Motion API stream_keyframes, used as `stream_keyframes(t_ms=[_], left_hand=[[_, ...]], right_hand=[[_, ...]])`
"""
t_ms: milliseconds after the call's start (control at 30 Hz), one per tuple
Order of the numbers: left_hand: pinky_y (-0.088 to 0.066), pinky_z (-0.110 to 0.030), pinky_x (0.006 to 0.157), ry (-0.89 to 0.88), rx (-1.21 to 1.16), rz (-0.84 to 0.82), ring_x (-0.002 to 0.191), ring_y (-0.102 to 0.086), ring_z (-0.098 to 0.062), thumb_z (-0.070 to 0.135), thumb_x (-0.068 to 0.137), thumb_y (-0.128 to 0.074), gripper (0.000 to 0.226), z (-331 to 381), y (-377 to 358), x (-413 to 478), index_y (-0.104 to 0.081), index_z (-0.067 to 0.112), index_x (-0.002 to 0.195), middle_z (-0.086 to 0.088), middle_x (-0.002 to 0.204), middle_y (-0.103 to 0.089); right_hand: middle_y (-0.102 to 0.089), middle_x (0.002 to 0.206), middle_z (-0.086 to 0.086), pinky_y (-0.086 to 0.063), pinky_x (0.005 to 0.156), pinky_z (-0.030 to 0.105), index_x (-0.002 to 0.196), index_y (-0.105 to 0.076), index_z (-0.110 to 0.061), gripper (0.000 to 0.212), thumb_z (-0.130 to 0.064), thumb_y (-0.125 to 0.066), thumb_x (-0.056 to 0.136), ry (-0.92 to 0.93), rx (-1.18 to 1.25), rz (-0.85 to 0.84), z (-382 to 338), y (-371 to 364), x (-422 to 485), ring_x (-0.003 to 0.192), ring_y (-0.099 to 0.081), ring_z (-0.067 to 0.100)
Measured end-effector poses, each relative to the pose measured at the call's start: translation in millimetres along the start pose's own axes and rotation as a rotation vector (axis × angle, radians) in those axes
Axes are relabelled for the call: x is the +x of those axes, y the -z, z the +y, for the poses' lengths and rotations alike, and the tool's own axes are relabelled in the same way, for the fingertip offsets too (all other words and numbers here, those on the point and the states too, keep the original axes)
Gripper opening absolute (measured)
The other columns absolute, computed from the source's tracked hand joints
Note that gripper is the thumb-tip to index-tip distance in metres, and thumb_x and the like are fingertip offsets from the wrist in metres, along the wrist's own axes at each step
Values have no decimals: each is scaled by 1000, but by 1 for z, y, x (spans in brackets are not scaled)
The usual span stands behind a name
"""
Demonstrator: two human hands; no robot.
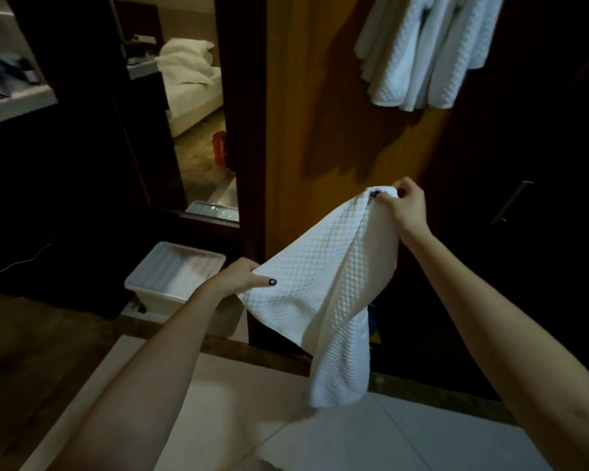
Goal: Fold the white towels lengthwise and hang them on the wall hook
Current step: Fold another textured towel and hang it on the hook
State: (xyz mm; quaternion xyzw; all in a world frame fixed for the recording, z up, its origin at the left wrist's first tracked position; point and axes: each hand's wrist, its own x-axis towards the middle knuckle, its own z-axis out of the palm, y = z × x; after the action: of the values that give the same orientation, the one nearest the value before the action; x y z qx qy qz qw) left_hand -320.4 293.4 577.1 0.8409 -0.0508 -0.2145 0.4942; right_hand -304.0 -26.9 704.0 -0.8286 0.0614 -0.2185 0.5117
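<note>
Left hand (242,275), right hand (407,205) pinch white towel (320,287) corners.

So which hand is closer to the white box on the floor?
Left. The left hand grips the towel by its lower edge, just right of the box in view; the right hand pinches its top corner, higher and farther right.

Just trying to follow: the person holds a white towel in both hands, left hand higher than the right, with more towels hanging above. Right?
Not quite. The head view shows the right hand higher, pinching the top corner of the towel, while the left hand grips its lower edge. Both hands do hold it, and more towels hang above.
</note>
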Motion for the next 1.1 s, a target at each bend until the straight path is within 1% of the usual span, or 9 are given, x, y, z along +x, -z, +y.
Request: stream_keyframes(t_ms=[100,300,400,500,600,700,833,967,1100], left_hand=[[-35,-18,52,-3,100,-56,51,-51,-2,30,81,-76,28,4,11,16,-68,21,55,9,54,-57],[-39,-22,58,-171,-14,117,66,-54,-12,26,95,-59,23,41,36,58,-59,15,75,2,70,-56],[-38,-24,58,-269,-86,239,65,-53,-13,19,95,-59,18,68,47,84,-61,8,81,-4,73,-57],[-38,-27,58,-306,-159,350,63,-53,-14,18,92,-63,18,86,55,105,-65,3,81,-8,72,-60],[-40,-29,63,-300,-240,341,68,-55,-15,16,91,-64,14,98,48,115,-67,6,81,-10,77,-62],[-44,-22,60,-371,-132,150,65,-60,-6,15,90,-65,12,125,17,116,-71,11,80,0,73,-66],[-46,-20,61,-451,40,-115,68,-61,-8,30,92,-63,23,161,-15,114,-69,11,82,1,76,-65],[-48,-14,58,-489,92,-202,67,-63,-3,39,93,-58,23,193,-1,110,-67,29,74,13,71,-65],[-49,-15,57,-554,74,-166,67,-64,-4,41,93,-58,22,216,26,103,-66,28,76,11,72,-66]], right_hand=[[-50,71,-3,-38,56,28,79,-49,-13,21,-20,-68,82,-86,-123,74,29,21,12,74,-51,16],[-39,62,0,-23,50,33,67,-39,-12,40,-23,-74,83,-48,-449,-2,59,58,25,56,-34,13],[-43,59,3,-28,52,33,60,-41,-14,42,-25,-71,87,-46,-613,-121,68,70,27,53,-39,16],[-50,64,3,-36,52,31,62,-46,-14,33,-13,-61,92,-69,-751,-49,78,84,29,59,-49,21],[-55,71,6,-41,48,28,73,-44,-16,28,-1,-52,95,-171,-620,-5,87,103,31,63,-57,23],[-63,90,9,-53,57,28,102,-52,-14,10,-14,-59,95,-255,-487,-188,83,90,33,75,-65,19],[-51,139,2,-48,94,33,139,-45,-25,53,-25,-67,90,-198,-451,-529,75,25,30,121,-55,20],[-41,151,0,-35,108,34,146,-37,-31,66,-33,-69,88,-96,-257,-707,67,-22,33,137,-40,18],[-55,138,-8,-43,102,30,135,-52,-30,51,-43,-67,88,-22,-57,-745,45,-56,34,124,-52,8]])
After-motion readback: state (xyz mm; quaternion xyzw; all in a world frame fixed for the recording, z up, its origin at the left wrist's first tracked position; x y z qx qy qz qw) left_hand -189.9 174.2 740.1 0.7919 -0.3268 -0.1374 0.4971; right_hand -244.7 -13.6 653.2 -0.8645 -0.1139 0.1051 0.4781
